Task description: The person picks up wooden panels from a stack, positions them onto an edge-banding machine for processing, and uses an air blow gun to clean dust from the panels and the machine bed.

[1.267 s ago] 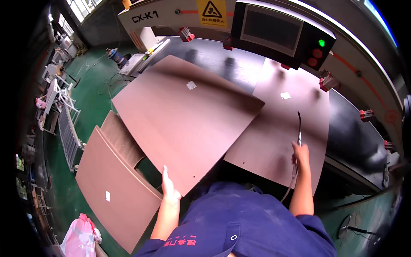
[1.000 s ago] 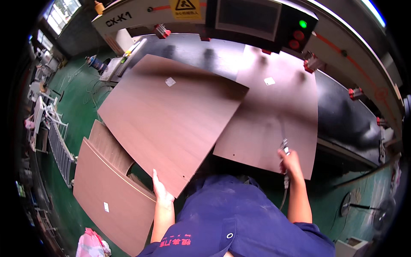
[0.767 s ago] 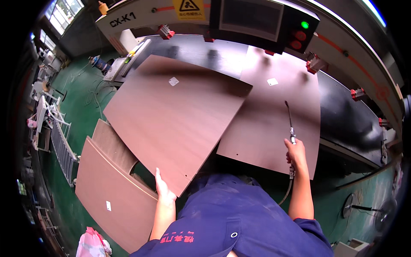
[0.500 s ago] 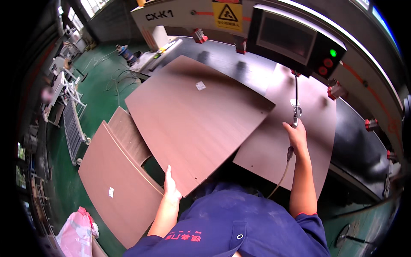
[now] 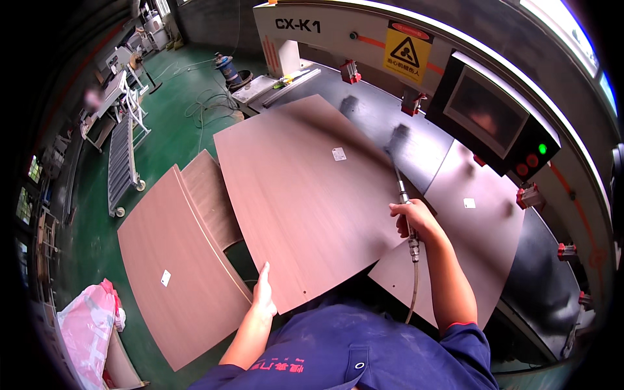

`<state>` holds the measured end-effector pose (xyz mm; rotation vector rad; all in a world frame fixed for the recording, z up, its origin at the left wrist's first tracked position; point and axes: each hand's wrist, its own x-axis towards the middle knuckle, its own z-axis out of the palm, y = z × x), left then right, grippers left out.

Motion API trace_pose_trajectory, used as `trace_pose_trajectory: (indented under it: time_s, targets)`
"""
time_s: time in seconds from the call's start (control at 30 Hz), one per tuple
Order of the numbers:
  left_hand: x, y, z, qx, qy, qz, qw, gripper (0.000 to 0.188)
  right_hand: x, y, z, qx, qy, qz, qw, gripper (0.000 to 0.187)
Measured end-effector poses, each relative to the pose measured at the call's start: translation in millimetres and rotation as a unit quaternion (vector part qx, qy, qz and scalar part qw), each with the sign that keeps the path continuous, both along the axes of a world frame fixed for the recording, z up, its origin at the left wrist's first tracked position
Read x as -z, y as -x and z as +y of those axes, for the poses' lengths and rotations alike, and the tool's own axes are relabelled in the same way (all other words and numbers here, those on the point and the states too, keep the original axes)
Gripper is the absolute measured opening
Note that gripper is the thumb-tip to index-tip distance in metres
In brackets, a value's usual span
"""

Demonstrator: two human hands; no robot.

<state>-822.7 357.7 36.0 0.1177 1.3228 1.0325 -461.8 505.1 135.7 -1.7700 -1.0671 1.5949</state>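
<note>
My right hand (image 5: 419, 220) is closed round a metal air blow gun (image 5: 404, 195), its thin nozzle pointing away from me over the far right edge of a brown wood-grain panel (image 5: 299, 201). A pale hose (image 5: 415, 286) hangs from the gun's lower end. My left hand (image 5: 263, 299) lies against that panel's near left edge, fingers stretched out along it; its underside is hidden. The panel has a small white label and overlaps a second brown panel (image 5: 481, 227) on the dark machine table (image 5: 539, 260). More brown panels (image 5: 175, 260) sit lower at my left.
Across the table runs a machine beam (image 5: 351, 42) with red-and-grey clamps (image 5: 530, 196) and a control screen (image 5: 491, 110). A blue vacuum-like machine (image 5: 227, 69) stands beyond the table. At left are a roller conveyor (image 5: 121, 159) and a pink plastic bag (image 5: 88, 325) on green floor.
My view has turned left. My right hand has swung the air gun leftward, from above the right panel to above the nearer one. The left hand stays at the panel's edge.
</note>
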Motion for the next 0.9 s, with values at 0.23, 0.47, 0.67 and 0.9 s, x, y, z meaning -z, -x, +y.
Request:
trace_pose_trajectory:
  time_s: [0.23,0.47,0.67,0.9]
  targets:
    - [7,19,-1,-0.015,-0.002,0.001,1.000,0.082,79,-59,61,0.084,-0.140,-0.281,0.946,0.038]
    - [-5,37,6,-0.003,-0.010,-0.002,1.000,0.076,138,-101,84,0.033,0.018,-0.209,0.977,0.035]
    - [1,60,11,-0.012,0.027,0.036,0.999,0.066,109,-77,67,0.048,0.017,-0.066,0.997,0.025]
    - [24,91,13,-0.010,-0.008,0.218,0.976,0.055,86,-45,34,0.162,-0.030,-0.003,0.986,0.023]
